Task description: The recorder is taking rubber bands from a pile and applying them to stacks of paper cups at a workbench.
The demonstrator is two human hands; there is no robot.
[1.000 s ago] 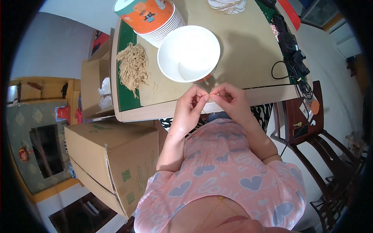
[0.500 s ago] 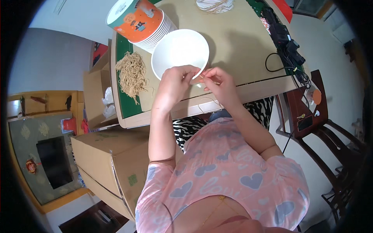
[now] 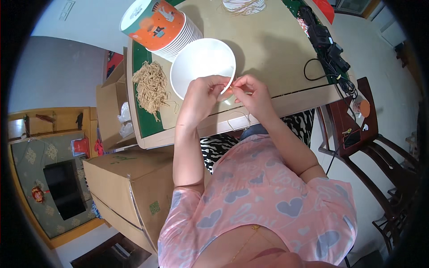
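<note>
A white paper bucket (image 3: 203, 60) tilts on the table near its front edge, its open mouth toward me. My left hand (image 3: 201, 96) is closed on the near right part of the rim, thumb and fingers pinching the wall. Right beside it, my right hand (image 3: 254, 97) is closed in a pinch at the rim's outer side. A thin tan cord (image 3: 237, 118) hangs in a loop below that hand at the table edge; its end between the fingertips is too small to make out clearly. Left of the bucket lies a tangled pile of tan cords (image 3: 151, 89).
A nested stack of orange printed paper buckets (image 3: 172, 33) lies behind the white one. Another white stack with cords (image 3: 243, 5) stands at the far edge. Black adapters and cables (image 3: 321, 35) line the table's right side. A large cardboard box (image 3: 129, 178) is at my left.
The white bucket has turned and shifted slightly left and toward me. Both hands stay pinched at its rim, with small finger movements.
</note>
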